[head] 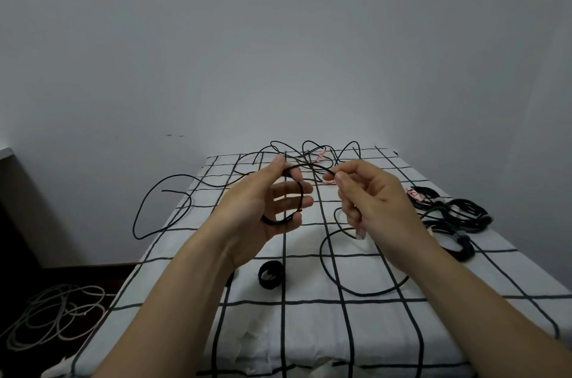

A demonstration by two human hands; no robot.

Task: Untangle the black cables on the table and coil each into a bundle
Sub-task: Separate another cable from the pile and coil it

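Observation:
My left hand (272, 198) holds a small coil of black cable (295, 213) looped around its fingers above the table. My right hand (368, 198) pinches the same cable's strand (322, 169) between thumb and forefinger, just right of the coil. The cable's slack (340, 281) drops in a wide loop onto the cloth below my right hand. A tangle of black cables (309, 151) lies at the far edge of the table. Another loose black cable (161, 210) hangs over the table's left edge.
The table (309, 331) wears a white cloth with a black grid. Several coiled black bundles (455, 213) sit at the right side. A black strap ring (271, 275) lies near the middle front. Pale cables (52, 312) lie on the dark floor at left.

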